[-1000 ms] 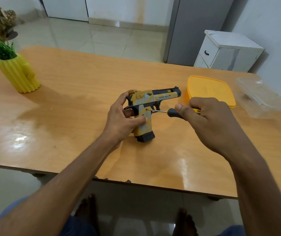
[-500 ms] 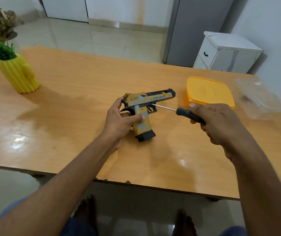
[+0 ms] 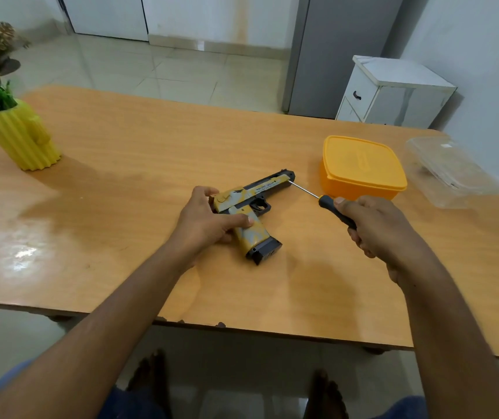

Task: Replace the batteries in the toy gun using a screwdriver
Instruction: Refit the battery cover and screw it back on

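I'm looking down on a wide wooden table [image 3: 121,164], orange-brown and glossy, with a bright patch of glare on the near left and chipped spots along the near edge. The toy gun [image 3: 249,207] lies on its side near the middle of the table, yellow with black parts, barrel pointing right and away, the black base of its grip towards me. My left hand [image 3: 204,222] holds it at the back end, fingers curled over the rear and thumb laid across the grip. My right hand [image 3: 384,228] has its fingers wrapped tight round the black handle of the screwdriver [image 3: 325,204], and the thin metal shaft reaches up-left so its tip meets the muzzle end of the gun.

Just beyond the screwdriver sits an orange box [image 3: 363,167] with its lid on, and to its right, near the table's corner, a clear plastic tray [image 3: 450,173]. Far left stands a ribbed yellow pot [image 3: 20,137] with green leaves in it.

Past the table the floor [image 3: 157,74] is pale shiny tile. A grey cabinet [image 3: 338,49] stands against the back, with a small white cupboard [image 3: 393,92] beside it by the right wall. Below the table edge I see bare feet on the tile.
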